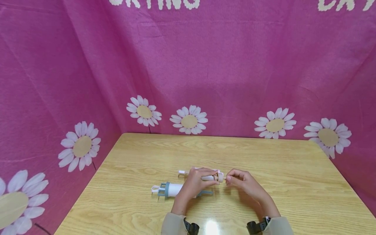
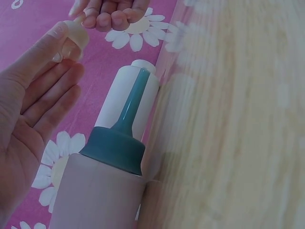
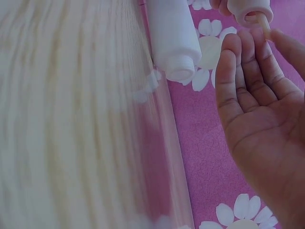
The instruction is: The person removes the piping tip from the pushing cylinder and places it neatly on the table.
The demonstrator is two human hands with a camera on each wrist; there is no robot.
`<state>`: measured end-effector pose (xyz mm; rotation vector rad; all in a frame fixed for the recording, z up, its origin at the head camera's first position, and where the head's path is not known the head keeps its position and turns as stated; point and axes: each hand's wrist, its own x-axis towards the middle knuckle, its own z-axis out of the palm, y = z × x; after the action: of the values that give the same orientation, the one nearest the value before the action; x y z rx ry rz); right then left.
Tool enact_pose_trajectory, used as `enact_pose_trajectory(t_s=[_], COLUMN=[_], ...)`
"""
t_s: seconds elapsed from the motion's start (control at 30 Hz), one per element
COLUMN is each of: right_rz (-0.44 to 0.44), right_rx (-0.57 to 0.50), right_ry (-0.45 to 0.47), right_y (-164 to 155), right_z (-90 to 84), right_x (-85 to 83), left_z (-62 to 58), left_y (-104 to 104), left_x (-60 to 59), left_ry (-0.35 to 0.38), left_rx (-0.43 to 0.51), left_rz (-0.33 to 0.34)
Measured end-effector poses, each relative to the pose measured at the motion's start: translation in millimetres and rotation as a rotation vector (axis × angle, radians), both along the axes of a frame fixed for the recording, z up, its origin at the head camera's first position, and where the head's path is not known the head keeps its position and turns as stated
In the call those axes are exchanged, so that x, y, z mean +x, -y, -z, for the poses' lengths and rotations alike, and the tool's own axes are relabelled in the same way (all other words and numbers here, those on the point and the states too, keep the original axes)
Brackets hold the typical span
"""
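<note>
My left hand (image 1: 196, 181) grips a white-and-beige plastic syringe-like tube (image 1: 209, 176) just above the wooden table (image 1: 264, 195). My right hand (image 1: 241, 181) pinches its beige tip (image 1: 221, 177). A white tube with teal collar (image 1: 173, 189) lies beside it.

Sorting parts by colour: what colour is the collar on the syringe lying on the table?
Teal collar, clearest in the left wrist view.

Staged recording booth, not a lived-in room. Pink cloth backdrop (image 1: 205, 58) printed with white daisies (image 1: 189, 119) hangs on three sides, partly cut-off white lettering (image 1: 154, 3) along top. One light wood-grain surface (image 1: 293, 182) fills the enclosure.
</note>
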<state>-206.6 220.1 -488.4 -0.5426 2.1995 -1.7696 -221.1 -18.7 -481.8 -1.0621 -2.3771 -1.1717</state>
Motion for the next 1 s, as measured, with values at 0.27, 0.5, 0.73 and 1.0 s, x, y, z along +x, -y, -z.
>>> enact_pose_trajectory(t_s=[0.27,0.5,0.73,1.0], right_rz=[0.141,0.117,0.133,0.181], right_rx=[0.063,-0.004,-0.001,0.009], right_ry=[-0.067,-0.109,-0.122,-0.13], right_y=[11.5,22.3,22.3,20.1], right_z=[0.6,2.3,1.8,0.0], right_x=[0.1,1.4,2.7,4.4], left_z=[-1.3,-1.5,-0.3,2.2], left_y=[-1.6,-4.7,-4.9,0.9], left_x=[2.3,3.5,1.1,-5.5], left_ry=[0.023,-0.015,-0.015,-0.08], left_rx=[0.027,0.077,0.094,0.086], left_rz=[-0.054,-0.062,-0.034,0.0])
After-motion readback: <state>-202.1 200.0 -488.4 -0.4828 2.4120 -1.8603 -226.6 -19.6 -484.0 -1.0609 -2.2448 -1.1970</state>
